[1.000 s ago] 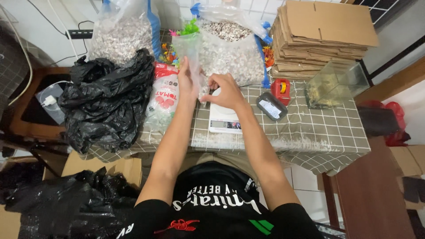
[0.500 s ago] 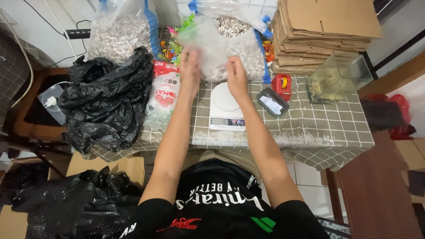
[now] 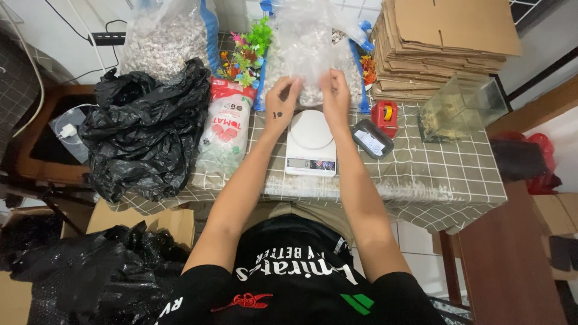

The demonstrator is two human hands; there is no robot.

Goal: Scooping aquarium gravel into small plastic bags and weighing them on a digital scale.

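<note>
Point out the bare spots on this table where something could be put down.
The widest free patch of the checked tablecloth lies along the front edge, right of the white scale, below the phone and glass tank. A narrower strip runs in front of the scale. The left side, under the black plastic bag, and the back row are crowded.

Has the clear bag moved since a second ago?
Yes. The clear bag, held by the left hand and right hand, has gone up and away from the person, off the white scale, toward the gravel sacks behind it.
</note>
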